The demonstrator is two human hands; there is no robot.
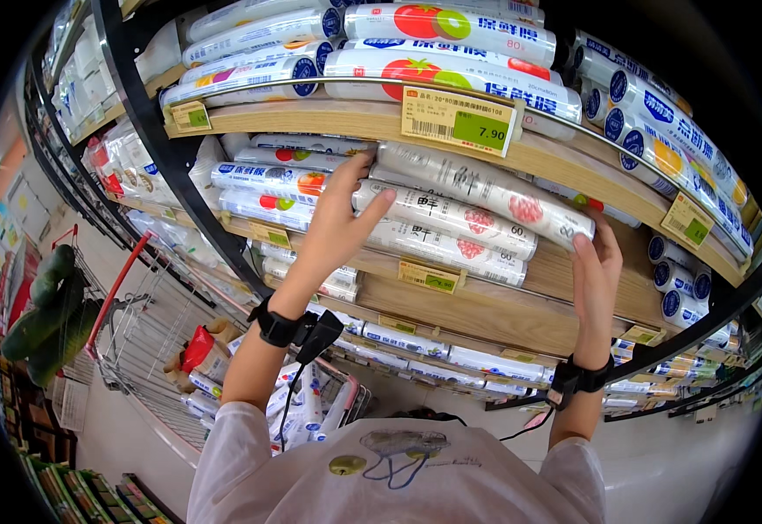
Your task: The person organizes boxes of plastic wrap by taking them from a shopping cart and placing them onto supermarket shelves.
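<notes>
A clear-wrapped roll of cling film with a reddish printed picture lies slanted on top of two similar rolls, the middle roll and the bottom roll. Around its right end, thumb in front, is my right hand. At the left ends of these rolls is my left hand, its thumb spread over the middle roll and its fingertips beside the slanted roll's left end; whether it grips that roll I cannot tell. Blue-and-white film rolls are stacked left of my left hand.
Close above is a wooden shelf edge with a price tag and more film rolls. A black shelf post rises at left. Below left stands a wire shopping cart holding several rolls. Large green melons are farther left.
</notes>
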